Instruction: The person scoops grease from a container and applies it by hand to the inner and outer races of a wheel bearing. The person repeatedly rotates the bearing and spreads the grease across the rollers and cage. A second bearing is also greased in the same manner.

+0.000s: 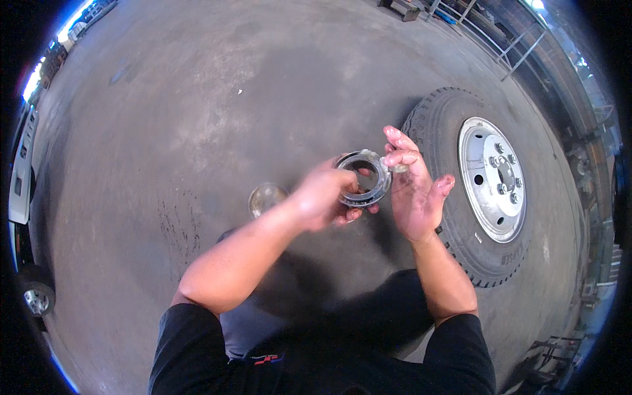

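My left hand [327,194] is closed around a dark metal ring that looks like a wheel bearing [381,187], fingers through and under it. Pale, translucent grease [370,155] sits on the ring's upper right edge. Beside that edge is my right hand [416,197], open, palm turned toward the ring, with its fingers apart. Grease shows on its fingers and smears on the palm, and the fingers are at or very near the ring; actual contact is hard to tell.
A large truck wheel [438,148] with a silver rim stands close on my right. On the floor left of the ring is a round, shiny dish [265,199], partly behind my left forearm. A vehicle [25,168] is at the far left; metal railings [523,52] stand at the far right.
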Action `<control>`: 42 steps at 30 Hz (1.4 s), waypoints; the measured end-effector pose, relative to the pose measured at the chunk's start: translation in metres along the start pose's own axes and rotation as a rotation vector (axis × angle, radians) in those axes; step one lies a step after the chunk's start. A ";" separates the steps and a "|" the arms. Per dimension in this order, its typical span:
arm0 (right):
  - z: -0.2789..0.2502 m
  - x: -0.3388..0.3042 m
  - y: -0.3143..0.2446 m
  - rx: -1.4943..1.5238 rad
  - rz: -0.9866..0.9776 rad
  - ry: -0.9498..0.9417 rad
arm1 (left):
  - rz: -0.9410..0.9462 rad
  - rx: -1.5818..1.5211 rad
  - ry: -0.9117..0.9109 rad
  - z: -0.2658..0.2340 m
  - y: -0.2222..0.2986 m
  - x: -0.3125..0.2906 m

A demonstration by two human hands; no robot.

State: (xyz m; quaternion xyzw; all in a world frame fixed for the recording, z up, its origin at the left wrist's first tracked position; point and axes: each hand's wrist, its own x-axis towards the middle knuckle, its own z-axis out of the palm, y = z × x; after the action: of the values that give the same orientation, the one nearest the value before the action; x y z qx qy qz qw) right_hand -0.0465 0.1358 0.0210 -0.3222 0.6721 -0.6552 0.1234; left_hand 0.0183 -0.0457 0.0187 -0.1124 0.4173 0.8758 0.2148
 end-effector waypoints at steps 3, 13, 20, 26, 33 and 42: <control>0.006 -0.002 -0.008 -0.089 0.094 -0.021 | -0.065 -0.034 -0.014 0.002 0.000 -0.003; 0.006 0.005 0.048 -0.382 -0.644 0.060 | -0.101 -0.213 0.014 0.008 0.007 -0.008; 0.013 0.011 0.022 0.238 -0.140 0.415 | 0.296 0.194 0.293 0.025 -0.001 -0.008; 0.035 0.024 0.015 0.358 0.050 0.490 | 0.720 0.723 0.504 0.027 -0.041 0.011; 0.016 0.034 0.028 0.292 0.534 0.315 | 0.692 0.861 0.363 0.029 -0.033 0.008; 0.005 0.032 0.020 0.658 0.190 0.005 | 0.221 0.200 0.408 0.028 -0.030 0.014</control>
State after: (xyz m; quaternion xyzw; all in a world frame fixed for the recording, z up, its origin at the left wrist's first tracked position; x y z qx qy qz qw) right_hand -0.0734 0.1114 0.0093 -0.1994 0.4521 -0.8232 0.2796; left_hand 0.0193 -0.0032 0.0109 -0.2186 0.5465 0.8075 0.0391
